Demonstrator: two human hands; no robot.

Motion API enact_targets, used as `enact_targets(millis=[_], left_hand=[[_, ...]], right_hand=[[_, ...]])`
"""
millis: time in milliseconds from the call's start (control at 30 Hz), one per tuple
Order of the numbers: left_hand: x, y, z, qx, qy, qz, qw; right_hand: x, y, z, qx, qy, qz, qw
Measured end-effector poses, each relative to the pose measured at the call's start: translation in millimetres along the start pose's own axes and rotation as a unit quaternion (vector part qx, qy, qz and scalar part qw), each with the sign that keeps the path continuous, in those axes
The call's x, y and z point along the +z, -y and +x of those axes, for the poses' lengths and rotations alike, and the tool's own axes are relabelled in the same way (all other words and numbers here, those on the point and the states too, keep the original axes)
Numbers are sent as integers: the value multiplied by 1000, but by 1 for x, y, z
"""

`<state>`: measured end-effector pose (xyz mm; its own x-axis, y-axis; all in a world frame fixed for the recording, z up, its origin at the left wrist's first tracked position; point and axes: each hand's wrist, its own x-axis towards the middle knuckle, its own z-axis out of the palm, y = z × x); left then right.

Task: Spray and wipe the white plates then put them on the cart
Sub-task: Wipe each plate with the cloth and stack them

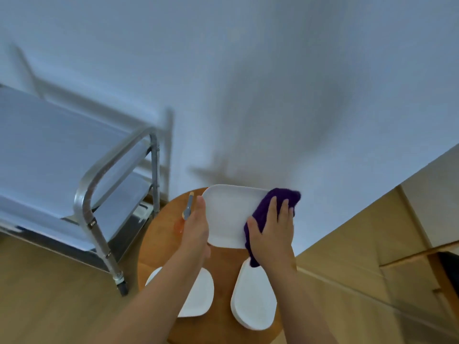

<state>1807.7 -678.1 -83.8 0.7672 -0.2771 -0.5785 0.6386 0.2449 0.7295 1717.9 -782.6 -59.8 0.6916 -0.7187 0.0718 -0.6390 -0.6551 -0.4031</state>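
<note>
A white rounded-rectangular plate [227, 214] is held tilted above the round wooden table [159, 247]. My left hand [196, 225] holds the plate's left edge, its fingers stretched along the rim. My right hand [273, 228] presses a purple cloth [267, 207] flat against the plate's right side, fingers straight. Two more white plates lie on the table nearer to me: one [200, 294] under my left forearm, the other [253, 299] to the right. A spray bottle [188, 211] stands on the table just left of my left hand, partly hidden.
A steel cart [92, 184] with several shelves stands to the left of the table, its top shelf bare. A white wall rises behind the table. Wooden flooring and a light wooden cabinet [387, 234] lie to the right.
</note>
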Motion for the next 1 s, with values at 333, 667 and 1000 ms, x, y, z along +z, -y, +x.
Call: enact_targets(millis=[333,667,1000], left_hand=[[7,-50,-29,93,74,49,992],[-18,-92,-46,152,85,-30,984],[-35,-123,-58,284,34,68,956]], right_hand=[[-13,65,3,-97,-72,184,976],[-22,111,-30,-334,10,161,929],[-39,41,-12,-266,-168,47,948]])
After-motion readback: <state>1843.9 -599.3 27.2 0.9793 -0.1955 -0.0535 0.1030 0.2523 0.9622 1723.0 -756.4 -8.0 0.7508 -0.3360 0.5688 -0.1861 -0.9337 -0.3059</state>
